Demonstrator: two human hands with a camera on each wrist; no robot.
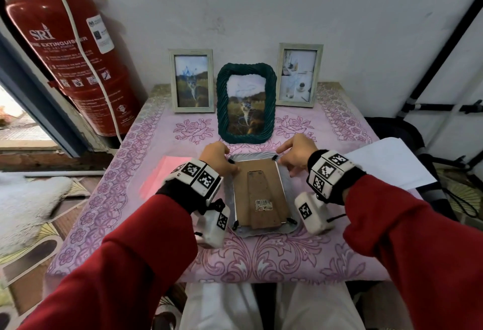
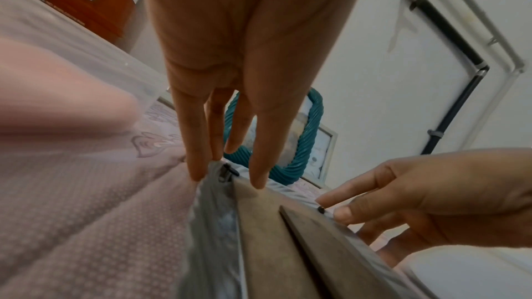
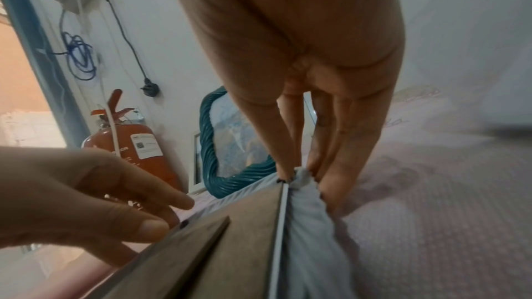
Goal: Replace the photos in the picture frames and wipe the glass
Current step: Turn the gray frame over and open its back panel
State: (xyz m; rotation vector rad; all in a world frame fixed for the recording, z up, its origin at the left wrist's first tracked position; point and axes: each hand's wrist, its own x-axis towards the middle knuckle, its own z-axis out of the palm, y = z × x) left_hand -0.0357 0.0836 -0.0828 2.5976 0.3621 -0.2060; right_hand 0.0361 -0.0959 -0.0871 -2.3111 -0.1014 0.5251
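Observation:
A silver picture frame (image 1: 257,191) lies face down on the table in front of me, its brown backing board and folded stand facing up. My left hand (image 1: 231,165) pinches its far left corner by a small black clip (image 2: 226,173). My right hand (image 1: 283,163) pinches the far right corner (image 3: 299,177) in the same way. In the left wrist view my left hand (image 2: 227,179) has fingers on the rim and the thumb on the board. Behind stand a green rope-pattern frame (image 1: 247,103) and two pale frames (image 1: 192,81) (image 1: 299,76), all holding photos.
A pink patterned cloth covers the table (image 1: 156,133). A pink sheet (image 1: 162,172) lies left of the silver frame and a white sheet (image 1: 386,162) to its right. A red fire extinguisher (image 1: 70,49) hangs at the left, close to the table's corner.

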